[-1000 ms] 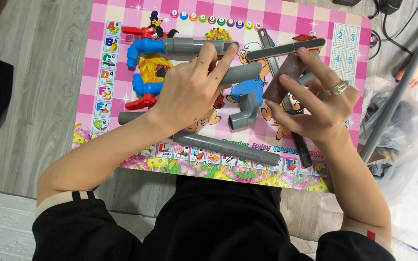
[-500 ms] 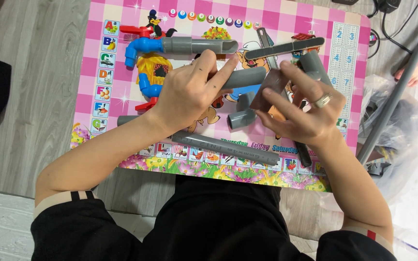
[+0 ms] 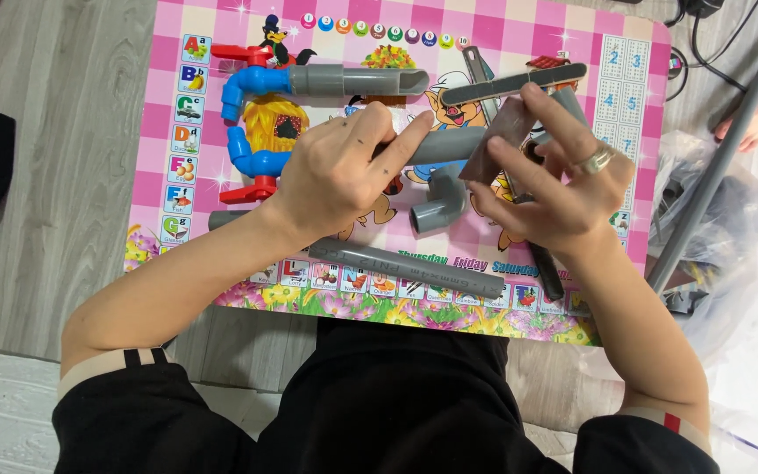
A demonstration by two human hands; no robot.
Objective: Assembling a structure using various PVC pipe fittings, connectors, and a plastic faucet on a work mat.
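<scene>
Bright, even light fills the room, soft enough that the hands cast only faint shadows on the pink play mat (image 3: pixel 221 105). The lower right of the frame washes out nearly white, and the clear plastic bag (image 3: pixel 730 219) at the right edge catches pale glare there. The mat's glossy print shows little sheen. Focus is crisp at centre, on the left hand (image 3: pixel 335 175) and right hand (image 3: pixel 554 184). The black clothing at the bottom reads as flat dark, with little detail.
</scene>
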